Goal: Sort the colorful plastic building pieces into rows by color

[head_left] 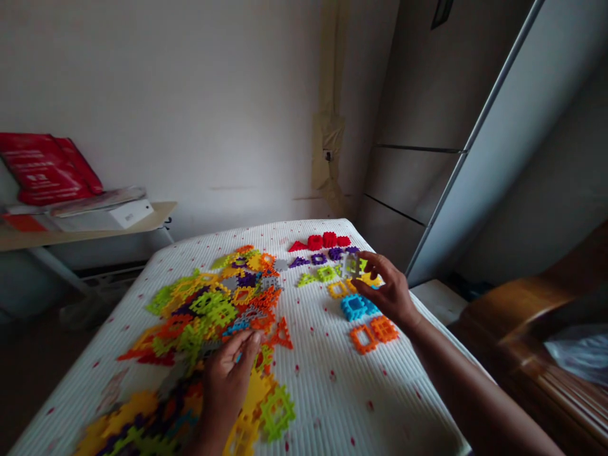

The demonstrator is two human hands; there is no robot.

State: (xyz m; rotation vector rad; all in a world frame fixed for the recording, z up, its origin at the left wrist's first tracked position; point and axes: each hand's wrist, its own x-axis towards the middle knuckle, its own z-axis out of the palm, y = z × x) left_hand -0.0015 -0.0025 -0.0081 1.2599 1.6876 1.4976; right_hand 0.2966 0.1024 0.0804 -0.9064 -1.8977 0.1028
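My right hand (387, 291) grips a grey square lattice tile (350, 266) between thumb and fingers, above the right side of the bed-like surface. Under and around it lie rows of interlocking plastic tiles: red tiles (329, 240) at the back, purple tiles (319, 258), lime green tiles (327, 273), yellow tiles (338, 289), blue tiles (354, 307) and orange tiles (363, 339) in front. My left hand (230, 367) is closed in a pinch at the mixed tile pile (209, 304); what its fingertips hold, if anything, is unclear. Beside them is an orange triangle tile (284, 334).
The tiles lie on a white ribbed cover (323, 380) with small red marks. A grey cabinet (427, 126) stands at the back right, and a wooden chair-like piece (536, 310) at the right. A side table (164, 211) on the left bears a red bag (52, 171) and papers.
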